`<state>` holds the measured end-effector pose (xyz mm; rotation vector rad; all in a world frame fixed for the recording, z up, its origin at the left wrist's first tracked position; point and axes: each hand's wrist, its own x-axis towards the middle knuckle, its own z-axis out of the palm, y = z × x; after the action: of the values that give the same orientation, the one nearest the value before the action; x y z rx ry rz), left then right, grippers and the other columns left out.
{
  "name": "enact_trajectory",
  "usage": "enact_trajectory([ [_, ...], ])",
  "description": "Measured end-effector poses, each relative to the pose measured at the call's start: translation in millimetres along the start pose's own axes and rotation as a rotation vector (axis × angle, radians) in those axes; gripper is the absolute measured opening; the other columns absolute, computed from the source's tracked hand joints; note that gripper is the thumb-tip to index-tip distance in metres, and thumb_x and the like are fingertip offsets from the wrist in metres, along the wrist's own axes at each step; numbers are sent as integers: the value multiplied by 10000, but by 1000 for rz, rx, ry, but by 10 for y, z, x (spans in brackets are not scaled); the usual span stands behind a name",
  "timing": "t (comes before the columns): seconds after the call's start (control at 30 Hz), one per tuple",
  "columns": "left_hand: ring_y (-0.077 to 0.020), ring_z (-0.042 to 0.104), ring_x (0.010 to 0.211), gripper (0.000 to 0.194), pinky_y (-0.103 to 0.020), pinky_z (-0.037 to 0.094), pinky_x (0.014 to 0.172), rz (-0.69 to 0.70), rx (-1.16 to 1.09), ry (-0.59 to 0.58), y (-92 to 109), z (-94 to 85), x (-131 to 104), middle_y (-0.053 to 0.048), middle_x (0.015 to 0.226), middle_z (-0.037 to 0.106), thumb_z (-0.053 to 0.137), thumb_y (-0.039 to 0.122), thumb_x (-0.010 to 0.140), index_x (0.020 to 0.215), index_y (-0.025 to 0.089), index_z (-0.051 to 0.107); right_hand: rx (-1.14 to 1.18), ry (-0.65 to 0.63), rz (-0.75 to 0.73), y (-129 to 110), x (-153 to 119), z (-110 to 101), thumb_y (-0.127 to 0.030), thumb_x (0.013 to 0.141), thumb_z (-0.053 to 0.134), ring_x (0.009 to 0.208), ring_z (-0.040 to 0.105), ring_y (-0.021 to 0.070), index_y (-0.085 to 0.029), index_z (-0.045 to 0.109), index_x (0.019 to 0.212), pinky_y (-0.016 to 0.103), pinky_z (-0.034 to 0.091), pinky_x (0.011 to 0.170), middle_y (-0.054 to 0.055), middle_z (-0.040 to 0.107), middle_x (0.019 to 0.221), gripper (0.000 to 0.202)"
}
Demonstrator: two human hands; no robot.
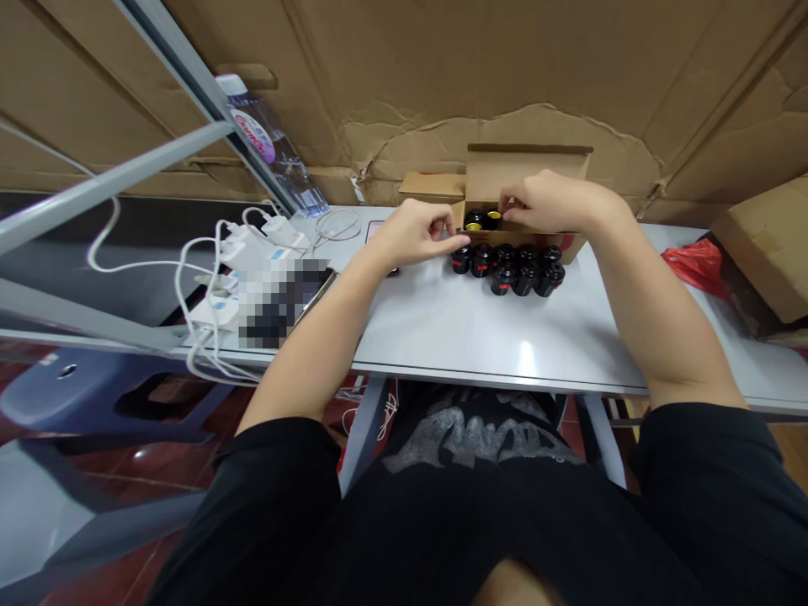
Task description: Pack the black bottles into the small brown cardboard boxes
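An open cardboard box (530,175) stands against the back of the white table, its lid flap raised. Two small black canisters, one with a yellow-ringed end (494,218), show inside it at the left. My right hand (539,200) reaches in from above, fingers bent together at that canister; their tips are partly hidden. At the box's front left corner is my left hand (426,231), fingers loosely curled and thumb stretched out apart from them, just above the nearest canister. Several black canisters (525,278) with red marks stand upright in rows before the box.
Left on the white table (442,328) lie white chargers and cables (220,252) beside a blurred-out dark object (278,303). A water bottle (271,143) leans by the metal frame. At right are a red plastic bag (698,265) and another carton (767,248).
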<state>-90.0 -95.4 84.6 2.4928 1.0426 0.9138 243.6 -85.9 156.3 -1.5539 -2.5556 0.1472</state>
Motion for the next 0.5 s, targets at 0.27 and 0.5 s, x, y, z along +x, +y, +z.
enact_trajectory([
  [0.27,-305,703,852,527,-417,520,955,8,192,-199,5,60,-65,25,727,660,1122,340,800,1268,372,881,45,-148,40,-30,-189,-196,-510,1080,975,904,871,429,-324,930,1238,590,684,808,76,859,896,248],
  [0.5,-336,800,930,549,-434,592,969,-132,430,-335,328,-112,-87,-7,845,773,1041,351,902,1411,352,836,91,-129,-42,-54,-283,-333,-729,1023,1033,911,869,416,-319,908,1227,551,649,793,68,845,868,475],
])
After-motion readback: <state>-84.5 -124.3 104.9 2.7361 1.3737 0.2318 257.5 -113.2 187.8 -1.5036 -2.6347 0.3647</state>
